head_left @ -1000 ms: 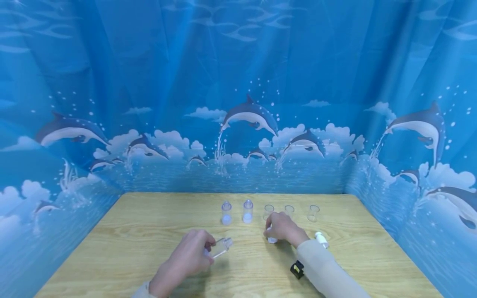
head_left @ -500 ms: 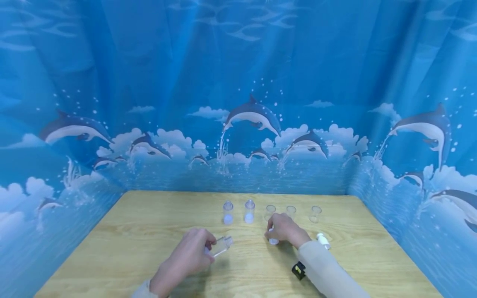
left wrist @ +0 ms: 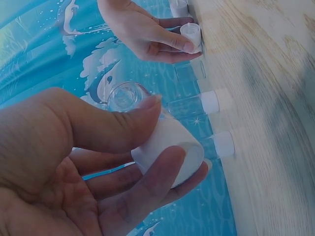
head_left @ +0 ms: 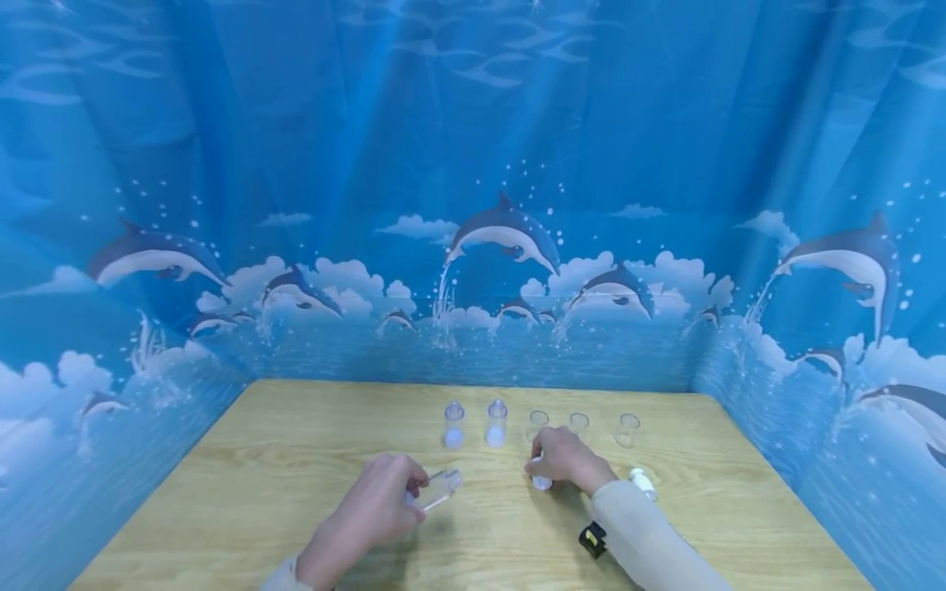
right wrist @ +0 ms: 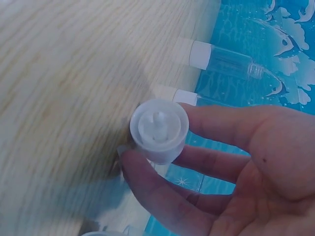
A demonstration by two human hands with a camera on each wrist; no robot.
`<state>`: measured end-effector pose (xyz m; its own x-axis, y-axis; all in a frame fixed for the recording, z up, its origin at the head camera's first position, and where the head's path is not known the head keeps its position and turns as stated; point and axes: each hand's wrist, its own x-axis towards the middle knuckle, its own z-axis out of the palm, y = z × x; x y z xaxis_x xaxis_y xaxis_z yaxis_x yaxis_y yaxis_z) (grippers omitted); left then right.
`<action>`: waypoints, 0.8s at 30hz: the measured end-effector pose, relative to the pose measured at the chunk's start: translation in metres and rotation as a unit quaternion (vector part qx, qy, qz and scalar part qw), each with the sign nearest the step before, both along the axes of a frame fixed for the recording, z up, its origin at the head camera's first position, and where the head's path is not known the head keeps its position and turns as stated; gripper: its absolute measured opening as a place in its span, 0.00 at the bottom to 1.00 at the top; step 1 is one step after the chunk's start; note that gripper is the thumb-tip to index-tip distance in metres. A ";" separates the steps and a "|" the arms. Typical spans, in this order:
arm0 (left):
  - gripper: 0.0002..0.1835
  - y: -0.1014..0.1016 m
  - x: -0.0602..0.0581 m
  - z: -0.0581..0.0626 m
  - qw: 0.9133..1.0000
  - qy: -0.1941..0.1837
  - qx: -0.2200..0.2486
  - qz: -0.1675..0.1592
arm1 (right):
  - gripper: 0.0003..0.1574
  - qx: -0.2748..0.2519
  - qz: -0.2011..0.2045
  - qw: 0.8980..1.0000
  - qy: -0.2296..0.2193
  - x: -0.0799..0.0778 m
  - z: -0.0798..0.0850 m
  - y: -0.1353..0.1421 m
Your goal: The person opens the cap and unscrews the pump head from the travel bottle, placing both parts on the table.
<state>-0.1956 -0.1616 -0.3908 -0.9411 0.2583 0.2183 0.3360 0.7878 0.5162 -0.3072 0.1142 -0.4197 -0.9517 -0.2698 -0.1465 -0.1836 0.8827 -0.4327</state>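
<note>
My left hand grips a clear bottle by its white base, fingers and thumb curled round it. The bottle is tilted above the table, its bare neck pointing right and away. Low over the table, my right hand pinches a small white round fitting between thumb and fingers. In the right wrist view the fitting's face shows a raised inner ring and a central nub. Whether it touches the table I cannot tell. The bottle and fitting are apart.
Two clear bottles with white bases stand upright at the back. To their right are clear cups. A white pump head lies beside the right forearm. A black piece sits by the right sleeve.
The head view has shifted slightly, so the things at the back appear a little lower and farther right. Both hands keep their holds and have hardly moved.
</note>
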 end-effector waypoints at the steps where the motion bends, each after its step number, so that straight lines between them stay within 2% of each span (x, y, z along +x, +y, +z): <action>1: 0.20 0.000 0.000 0.000 1.000 -0.001 0.001 0.001 | 0.09 -0.001 0.000 1.000 0.001 0.000 0.000 0.000; 13: 0.20 0.000 -0.002 0.001 1.000 -0.006 -0.001 0.011 | 0.06 -0.016 0.002 1.000 -0.004 0.000 -0.003 0.001; 24: 0.19 -0.001 -0.003 -0.001 1.000 -0.005 0.002 0.003 | 0.07 -0.012 -0.009 1.000 -0.008 -0.002 -0.002 0.003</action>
